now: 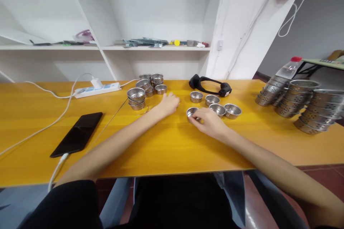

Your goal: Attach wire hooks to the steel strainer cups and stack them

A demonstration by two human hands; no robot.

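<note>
My left hand point(168, 104) is closed above the table, just right of a group of small perforated metal cups. Its fingers face away from me, and whatever they may hold is hidden. Thin golden wire-like pieces point(143, 111) lie behind the forearm. With thumb and fingers, my right hand point(211, 122) grips the near rim of a shallow perforated metal cup point(191, 111), which stands upright on the table. Close beyond that hand are several similar cups, among them one at the right point(232, 111) and one farther back point(196, 97).
Stacked cups point(136, 94) stand left of centre; taller stacks point(317, 111) and a red-capped bottle point(288, 68) are at right. A black headset-like device point(211, 85) lies at the back. A phone point(77, 134), power strip point(99, 90) and white cables occupy the left.
</note>
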